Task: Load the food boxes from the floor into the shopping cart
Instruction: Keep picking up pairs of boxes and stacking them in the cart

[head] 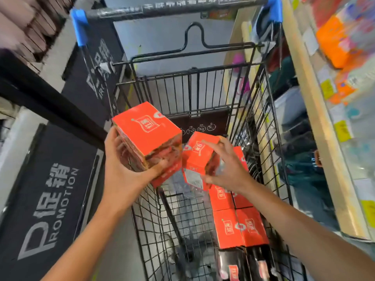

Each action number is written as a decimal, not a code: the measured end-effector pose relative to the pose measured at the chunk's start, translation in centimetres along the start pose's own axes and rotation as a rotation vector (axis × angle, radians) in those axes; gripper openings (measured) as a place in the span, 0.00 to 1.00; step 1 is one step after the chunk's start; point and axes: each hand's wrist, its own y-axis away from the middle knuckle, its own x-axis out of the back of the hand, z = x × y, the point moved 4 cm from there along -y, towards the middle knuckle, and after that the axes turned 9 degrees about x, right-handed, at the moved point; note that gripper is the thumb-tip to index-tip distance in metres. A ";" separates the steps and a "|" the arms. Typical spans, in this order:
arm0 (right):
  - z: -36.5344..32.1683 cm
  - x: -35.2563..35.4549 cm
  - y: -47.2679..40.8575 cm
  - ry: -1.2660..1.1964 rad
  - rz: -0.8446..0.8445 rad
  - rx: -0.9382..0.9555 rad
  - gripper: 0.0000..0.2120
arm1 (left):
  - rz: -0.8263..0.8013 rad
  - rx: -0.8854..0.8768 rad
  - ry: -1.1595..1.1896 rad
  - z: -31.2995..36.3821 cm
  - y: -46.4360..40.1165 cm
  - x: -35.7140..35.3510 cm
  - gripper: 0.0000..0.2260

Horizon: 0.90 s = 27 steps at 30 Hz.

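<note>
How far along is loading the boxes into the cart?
Partly done. Several red boxes already sit stacked along the right side of the cart. In hand: the left hand holds one box and the right hand holds another, both above the basket, not yet set down. The floor pile is out of view, so what remains cannot be told.

Black wire cart (261,118), red boxes (239,226) packed along its right side, two more red boxes tilted above the basket, one larger (150,130), one smaller (199,157)
</note>
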 end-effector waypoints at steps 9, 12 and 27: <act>4.5 -4.4 -4.9 -0.009 -0.134 0.045 0.44 | 0.007 0.003 0.005 -0.8 -1.9 0.9 0.52; 6.7 -5.3 -5.0 0.034 -0.267 -0.024 0.45 | -0.004 0.036 0.022 -1.9 -2.0 1.1 0.51; 13.4 -6.4 -2.5 0.599 -0.526 -0.155 0.45 | -0.078 0.133 -0.049 -4.3 -2.0 -1.2 0.54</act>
